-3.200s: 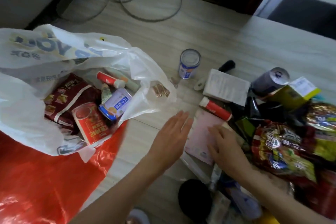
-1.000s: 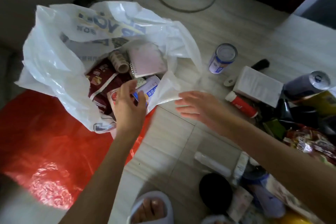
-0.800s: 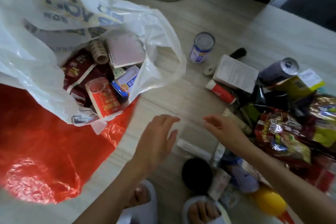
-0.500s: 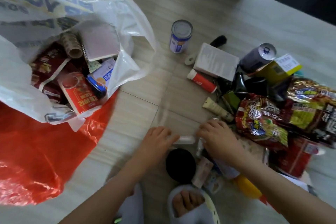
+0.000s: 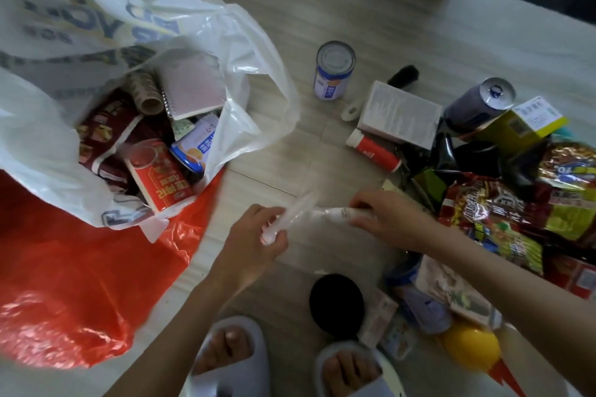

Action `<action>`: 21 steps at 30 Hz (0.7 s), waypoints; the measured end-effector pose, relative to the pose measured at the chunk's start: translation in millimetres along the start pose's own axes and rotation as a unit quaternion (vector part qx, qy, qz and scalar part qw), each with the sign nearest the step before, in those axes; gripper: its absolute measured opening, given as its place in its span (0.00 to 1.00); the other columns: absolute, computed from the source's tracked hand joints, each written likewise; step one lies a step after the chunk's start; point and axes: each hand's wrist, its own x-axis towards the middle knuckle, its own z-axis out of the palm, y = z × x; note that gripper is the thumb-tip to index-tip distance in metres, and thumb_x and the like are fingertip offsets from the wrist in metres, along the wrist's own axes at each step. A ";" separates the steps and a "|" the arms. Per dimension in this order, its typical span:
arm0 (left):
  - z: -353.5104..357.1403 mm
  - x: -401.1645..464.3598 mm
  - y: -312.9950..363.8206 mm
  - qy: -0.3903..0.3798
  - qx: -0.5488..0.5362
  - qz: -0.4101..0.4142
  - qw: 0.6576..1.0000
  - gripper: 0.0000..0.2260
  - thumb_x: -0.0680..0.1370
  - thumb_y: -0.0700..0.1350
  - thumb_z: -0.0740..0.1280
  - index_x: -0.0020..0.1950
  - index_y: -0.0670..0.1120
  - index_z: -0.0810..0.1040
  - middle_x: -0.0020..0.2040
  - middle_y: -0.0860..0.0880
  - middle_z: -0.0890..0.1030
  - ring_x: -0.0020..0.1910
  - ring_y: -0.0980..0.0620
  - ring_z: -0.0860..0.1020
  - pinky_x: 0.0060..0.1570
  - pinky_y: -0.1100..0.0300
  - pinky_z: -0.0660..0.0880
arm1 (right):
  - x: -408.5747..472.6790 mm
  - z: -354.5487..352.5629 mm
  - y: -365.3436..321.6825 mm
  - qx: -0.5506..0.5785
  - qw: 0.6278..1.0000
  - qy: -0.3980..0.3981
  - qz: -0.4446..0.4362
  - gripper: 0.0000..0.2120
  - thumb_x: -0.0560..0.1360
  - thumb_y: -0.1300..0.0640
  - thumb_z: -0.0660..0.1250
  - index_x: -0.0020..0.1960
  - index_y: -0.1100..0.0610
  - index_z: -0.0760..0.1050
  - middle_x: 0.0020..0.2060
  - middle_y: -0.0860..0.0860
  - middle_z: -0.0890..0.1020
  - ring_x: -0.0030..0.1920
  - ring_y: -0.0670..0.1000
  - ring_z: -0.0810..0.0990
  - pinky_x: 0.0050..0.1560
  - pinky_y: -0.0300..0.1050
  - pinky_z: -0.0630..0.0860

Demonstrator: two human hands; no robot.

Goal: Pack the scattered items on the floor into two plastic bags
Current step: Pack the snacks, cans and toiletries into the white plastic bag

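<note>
- Change: half a second ago both your hands were down among the loose items near your feet; now each is raised off the floor with one item in it. A second ago your left hand was at the mouth of the white bag, so a fresh pick-up has begun.
- Left hand [image 5: 258, 234]: your fingers curl round the lower end of a clear tube [image 5: 292, 214], which slants up and to the right; it is blurred, so what it is cannot be told.
- Right hand [image 5: 385, 219]: you grasp a small white bottle [image 5: 338, 213], its tip pointing left, just beside the upper end of the clear tube; whether the two touch cannot be told.
- White bag [image 5: 58, 126]: it lies open to your left, resting on the red bag [image 5: 74, 274], well apart from both hands. A pink notebook [image 5: 192, 87], a cardboard roll [image 5: 145, 92] and a red carton [image 5: 161, 179] show inside.
- Meaning for the task: the white bag is partly filled, while the red bag looks flat and unused. By this reading, packing is well short of done.
- Remaining items: a blue-labelled can [image 5: 333, 71], a white box [image 5: 400, 114], a red tube [image 5: 374, 150] and snack packets [image 5: 503, 219] lie on the floor to your right.
</note>
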 end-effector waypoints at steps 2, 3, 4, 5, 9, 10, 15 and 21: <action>-21.8 0.6 7.6 0.097 -0.042 -0.033 0.994 0.14 0.71 0.44 0.68 0.55 0.44 0.79 0.44 0.54 0.75 0.42 0.69 0.74 0.40 0.78 0.67 | 5.9 -1.8 -23.5 0.119 0.992 0.031 0.012 0.06 0.74 0.52 0.66 0.47 0.54 0.75 0.40 0.48 0.78 0.41 0.48 0.76 0.38 0.36 0.69; -32.5 1.0 10.5 0.145 -0.061 -0.063 0.986 0.13 0.72 0.40 0.68 0.56 0.44 0.78 0.46 0.54 0.76 0.43 0.70 0.74 0.40 0.78 0.68 | 11.2 -1.7 -37.9 0.183 0.982 0.040 0.023 0.05 0.74 0.52 0.66 0.45 0.54 0.75 0.37 0.47 0.78 0.38 0.47 0.76 0.35 0.34 0.68; -42.9 1.2 11.1 0.184 -0.080 -0.097 0.975 0.13 0.74 0.38 0.68 0.57 0.45 0.78 0.48 0.54 0.76 0.44 0.68 0.75 0.41 0.77 0.69 | 17.9 -2.9 -53.8 0.243 0.968 0.047 0.033 0.06 0.74 0.52 0.66 0.44 0.54 0.76 0.35 0.46 0.79 0.34 0.45 0.77 0.32 0.31 0.68; -53.0 2.3 14.1 0.215 -0.098 -0.129 0.963 0.13 0.75 0.39 0.67 0.58 0.46 0.78 0.49 0.53 0.78 0.44 0.65 0.76 0.42 0.75 0.70 | 26.0 -5.2 -70.7 0.285 0.956 0.054 0.040 0.07 0.74 0.51 0.65 0.44 0.55 0.76 0.33 0.46 0.80 0.30 0.42 0.76 0.29 0.30 0.68; -95.1 15.1 6.1 0.298 -0.186 -0.218 0.910 0.06 0.76 0.42 0.65 0.50 0.46 0.81 0.35 0.57 0.82 0.40 0.56 0.80 0.45 0.63 0.76 | 73.0 -11.5 -138.9 0.387 0.919 0.050 0.063 0.11 0.74 0.51 0.64 0.40 0.59 0.78 0.32 0.52 0.81 0.22 0.41 0.72 0.26 0.33 0.68; -105.0 20.9 -0.7 0.312 -0.190 -0.243 0.899 0.07 0.76 0.43 0.65 0.50 0.45 0.81 0.34 0.57 0.81 0.40 0.53 0.80 0.46 0.58 0.77 | 87.3 -11.6 -154.9 0.391 0.917 0.045 0.061 0.12 0.74 0.52 0.64 0.37 0.58 0.77 0.32 0.54 0.81 0.22 0.43 0.72 0.27 0.36 0.69; -138.1 52.2 -33.8 0.352 -0.183 -0.299 0.868 0.11 0.73 0.47 0.65 0.52 0.45 0.81 0.48 0.44 0.83 0.51 0.42 0.80 0.55 0.43 0.75 | 151.5 -2.6 -207.6 0.369 0.927 0.032 0.058 0.13 0.72 0.57 0.63 0.30 0.60 0.75 0.31 0.57 0.79 0.33 0.55 0.78 0.45 0.53 0.78; -144.2 75.9 -19.6 0.316 -0.173 -0.211 0.909 0.09 0.75 0.40 0.61 0.41 0.50 0.79 0.36 0.50 0.77 0.38 0.50 0.73 0.43 0.55 0.72 | 165.2 -0.7 -212.5 0.337 0.941 0.037 0.021 0.14 0.71 0.68 0.61 0.29 0.56 0.65 0.30 0.51 0.70 0.31 0.48 0.72 0.33 0.35 0.72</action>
